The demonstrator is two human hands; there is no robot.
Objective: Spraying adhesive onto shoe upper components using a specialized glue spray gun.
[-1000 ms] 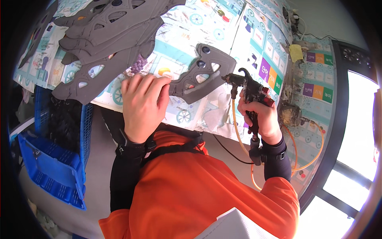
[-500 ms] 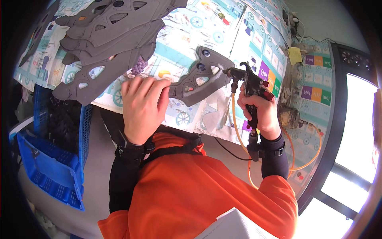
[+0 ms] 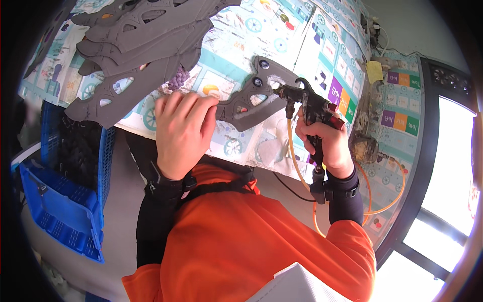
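A dark grey cut-out panel (image 3: 248,100) with several openings lies flat on the paper-covered table. At its left end my left hand (image 3: 183,126) holds the tip, thumb against it and fingers close together; the grip itself is partly hidden. My right hand (image 3: 326,142) is wrapped round the handle of a black spray gun (image 3: 315,103). The gun's nozzle points left, over the right part of the panel, close above it. A yellow-orange hose (image 3: 294,156) hangs from the gun's front underside.
Overlapping panels of the same grey kind (image 3: 146,45) cover the table's left side. Below the table edge at left stands a blue plastic crate (image 3: 60,209) with dark pieces inside. An orange hose (image 3: 403,186) loops at right, beside a dark-framed bright window (image 3: 448,146).
The spray gun has shifted a little left across the panel in my right hand. My left hand stays at the panel's left end.
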